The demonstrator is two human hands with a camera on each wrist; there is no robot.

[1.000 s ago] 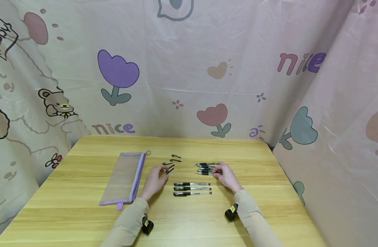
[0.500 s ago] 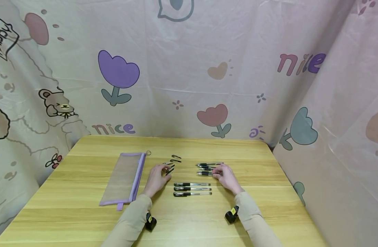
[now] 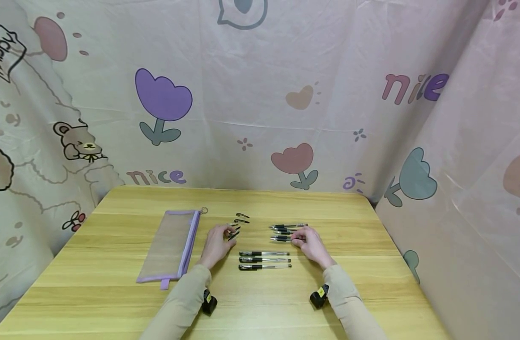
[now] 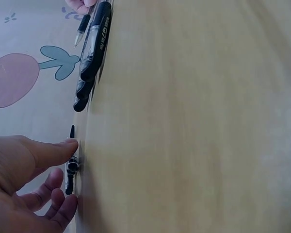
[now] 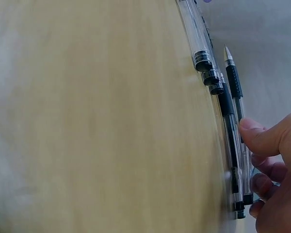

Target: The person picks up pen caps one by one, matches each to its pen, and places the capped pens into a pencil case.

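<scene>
My right hand (image 3: 311, 244) pinches an uncapped gel pen (image 5: 235, 82) between thumb and fingers, its metal tip pointing away from the hand. Beside it on the table lie other uncapped pens (image 3: 281, 226) with black grips and clear barrels. At the left, my left hand (image 3: 216, 245) has its thumb and fingers spread around loose black pen caps (image 4: 72, 167). More caps (image 3: 242, 221) lie just beyond its fingertips. Three capped gel pens (image 3: 265, 260) rest in parallel between the hands, closer to the person.
A mesh pouch (image 3: 168, 245) with purple zip and edging lies flat left of the left hand, a metal ring at its far corner. The wooden table (image 3: 328, 311) ends at a patterned curtain (image 3: 251, 94) behind and on both sides.
The left hand has shifted slightly right and now overlaps one of the caps. The farthest uncapped pen has slid a little to the right. The right hand stays nearly still.
</scene>
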